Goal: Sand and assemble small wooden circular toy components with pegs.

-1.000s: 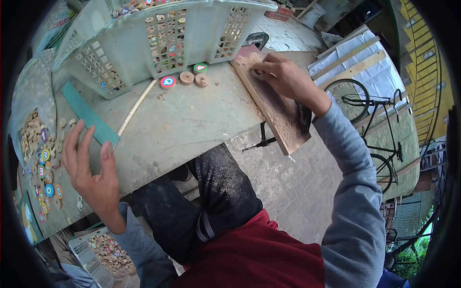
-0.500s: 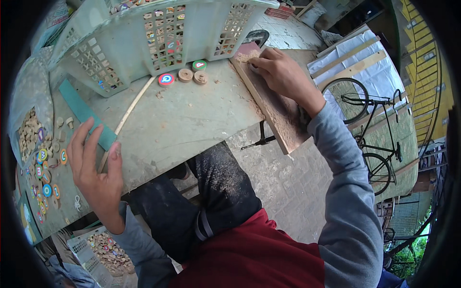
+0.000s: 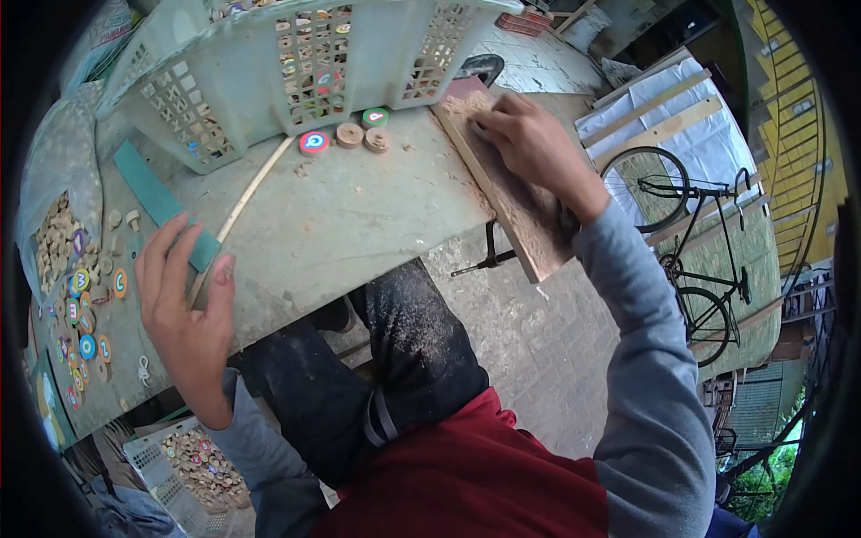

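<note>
My right hand (image 3: 536, 151) is closed, fingertips pressed down at the far part of a sawdust-covered sanding board (image 3: 535, 224). Whatever it pinches is hidden behind the fingers. At the left, my left hand (image 3: 184, 309) is open with fingers spread and nothing in it, its fingertips by a green strip (image 3: 161, 193) and a thin wooden stick (image 3: 257, 186). Between the hands, beside the basket, lie a blue-centred red-rimmed disc (image 3: 314, 143), a green-rimmed disc (image 3: 375, 117) and two plain wooden pieces, one flat (image 3: 349, 135) and one knobbed (image 3: 377, 140).
A large pale plastic basket (image 3: 247, 85) of painted discs stands at the table's back. A plastic bag (image 3: 56, 166) of wooden pieces and loose coloured discs (image 3: 87, 346) fill the left side. A metal clamp (image 3: 490, 255) sticks out by the table's edge; a lower basket (image 3: 143, 453) stands below left.
My right hand has shifted slightly toward me along the board, and the pale wooden bit that showed at its fingers is now hidden. The left hand stays spread in nearly the same place.
</note>
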### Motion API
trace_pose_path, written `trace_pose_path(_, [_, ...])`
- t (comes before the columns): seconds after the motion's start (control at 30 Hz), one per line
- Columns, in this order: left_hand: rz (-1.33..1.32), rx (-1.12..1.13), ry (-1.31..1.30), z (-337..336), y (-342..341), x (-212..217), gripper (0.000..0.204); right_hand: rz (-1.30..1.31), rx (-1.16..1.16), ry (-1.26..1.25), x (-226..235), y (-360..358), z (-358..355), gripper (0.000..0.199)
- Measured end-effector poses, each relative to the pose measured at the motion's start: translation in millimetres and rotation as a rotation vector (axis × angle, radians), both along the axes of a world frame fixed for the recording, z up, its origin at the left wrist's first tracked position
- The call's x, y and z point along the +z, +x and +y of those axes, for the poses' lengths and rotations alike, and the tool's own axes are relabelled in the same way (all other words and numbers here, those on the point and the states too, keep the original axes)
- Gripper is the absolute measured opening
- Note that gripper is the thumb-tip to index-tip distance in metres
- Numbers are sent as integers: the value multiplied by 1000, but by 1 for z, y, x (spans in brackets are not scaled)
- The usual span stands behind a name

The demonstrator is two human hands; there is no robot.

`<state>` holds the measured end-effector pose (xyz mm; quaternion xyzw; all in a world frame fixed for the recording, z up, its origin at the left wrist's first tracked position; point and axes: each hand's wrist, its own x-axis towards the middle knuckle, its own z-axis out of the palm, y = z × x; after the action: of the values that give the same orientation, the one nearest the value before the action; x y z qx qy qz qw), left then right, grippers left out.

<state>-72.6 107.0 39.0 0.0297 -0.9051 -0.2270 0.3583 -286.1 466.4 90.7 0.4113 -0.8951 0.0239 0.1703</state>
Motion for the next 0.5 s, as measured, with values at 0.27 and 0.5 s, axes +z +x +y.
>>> trace_pose_path(0.27, [-12,-16,-34,1,10,-1,37,-179,-18,25,12,77,40,19])
trace_pose_path(0.5, [-36,-56,20,2,9,-1,39,-13,-9,-4,3,10,5,21])
